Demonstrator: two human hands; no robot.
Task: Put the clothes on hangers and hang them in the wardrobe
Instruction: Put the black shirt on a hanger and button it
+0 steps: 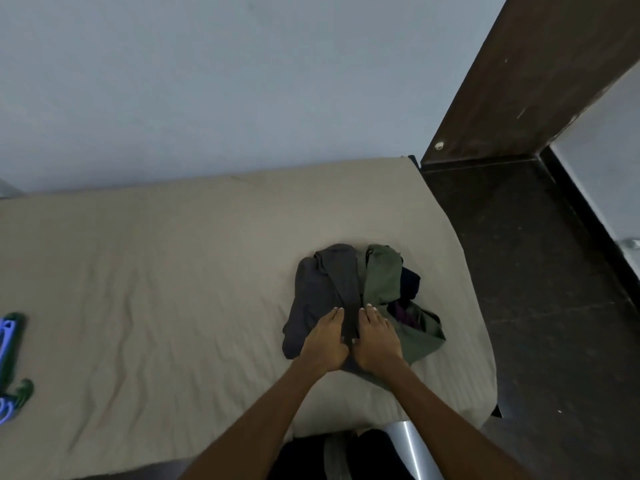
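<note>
A small pile of clothes lies on the bed's right part: a dark grey garment [322, 289] on the left, an olive green one [382, 278] on the right, with a bit of navy and purple cloth [407, 306] under it. My left hand [325, 341] and my right hand [375, 337] rest side by side on the near part of the pile, fingers straight and flat on the cloth. Blue and green plastic hangers [10, 358] lie at the bed's far left edge, partly cut off by the frame.
The bed [173, 271] has a beige wrinkled sheet and stands against a pale wall. A dark brown wooden panel [519, 81] rises at the right, above a dark floor [536, 306]. A metal bed leg [408, 448] shows near my feet.
</note>
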